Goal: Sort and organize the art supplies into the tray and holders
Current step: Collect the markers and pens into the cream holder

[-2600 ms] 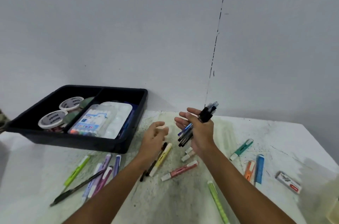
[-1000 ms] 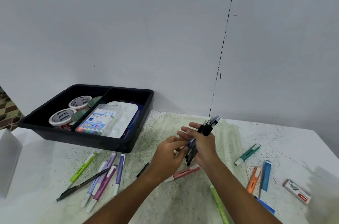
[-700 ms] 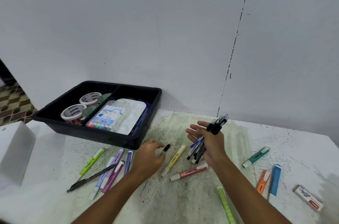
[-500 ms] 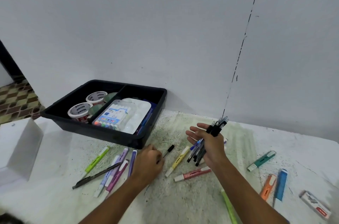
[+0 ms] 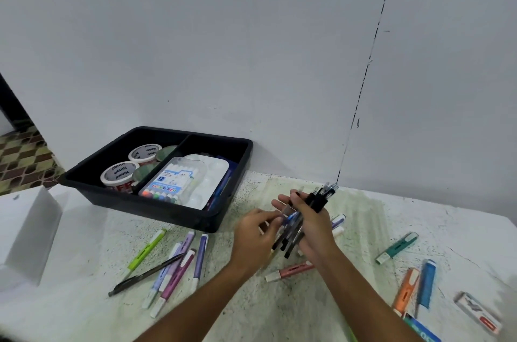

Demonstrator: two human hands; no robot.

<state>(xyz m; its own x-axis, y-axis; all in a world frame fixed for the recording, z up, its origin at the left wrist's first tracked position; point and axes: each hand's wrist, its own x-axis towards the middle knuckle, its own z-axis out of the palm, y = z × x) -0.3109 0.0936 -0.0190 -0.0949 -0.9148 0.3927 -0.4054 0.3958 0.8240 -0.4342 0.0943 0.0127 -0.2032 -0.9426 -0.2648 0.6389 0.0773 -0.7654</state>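
The right hand (image 5: 310, 229) grips a bundle of pens (image 5: 296, 225), long axis running from near-left up to far-right, above the counter (image 5: 363, 215). The left hand (image 5: 256, 235), just left of it, pinches 1 pen against the bundle. The tray (image 5: 223, 218) lies further left.

Tape rolls (image 5: 119, 173) in the tray say "OSUIN" on top, and the marker pack (image 5: 170, 181) reads "12" and "COLOR PEN".

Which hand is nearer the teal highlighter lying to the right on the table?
Right. The right hand, gripping the bundle of pens, sits left of the teal highlighter; the left hand is farther left, beyond the bundle.
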